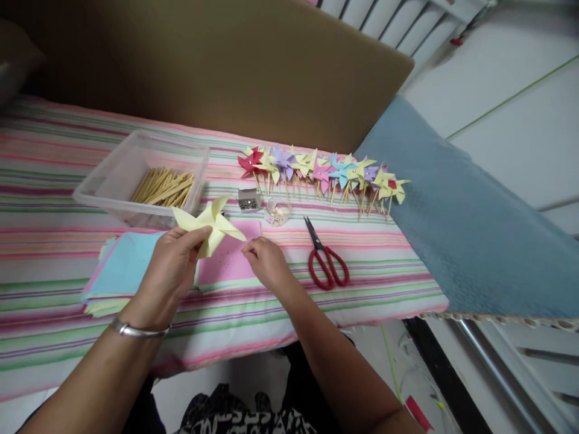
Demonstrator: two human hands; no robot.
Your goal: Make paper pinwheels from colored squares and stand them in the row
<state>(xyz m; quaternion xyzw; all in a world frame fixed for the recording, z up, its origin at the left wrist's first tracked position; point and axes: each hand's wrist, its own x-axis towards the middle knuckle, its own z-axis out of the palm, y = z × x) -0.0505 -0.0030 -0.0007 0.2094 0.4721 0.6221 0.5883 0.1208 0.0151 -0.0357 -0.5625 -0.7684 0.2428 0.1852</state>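
Note:
A pale yellow paper pinwheel (211,224) is pinched between the thumb and fingers of my left hand (178,256). No stick shows on it. Just to its right, my right hand (268,260) has its thumb and fingertips pressed together; whatever lies between them is too small to name. Below both hands lies a pink sheet (233,265) with tiny dark specks on it. Beyond my hands stand a small box of metal pins (248,202) and a round clear tub (277,212) with small pale pieces.
Red-handled scissors (329,265) lie right of my right hand. A clear plastic bin (108,175) holds wooden sticks (165,190). Coloured paper squares (124,262) are stacked at left. Finished pinwheels (323,175) line the back, before a brown board (235,66).

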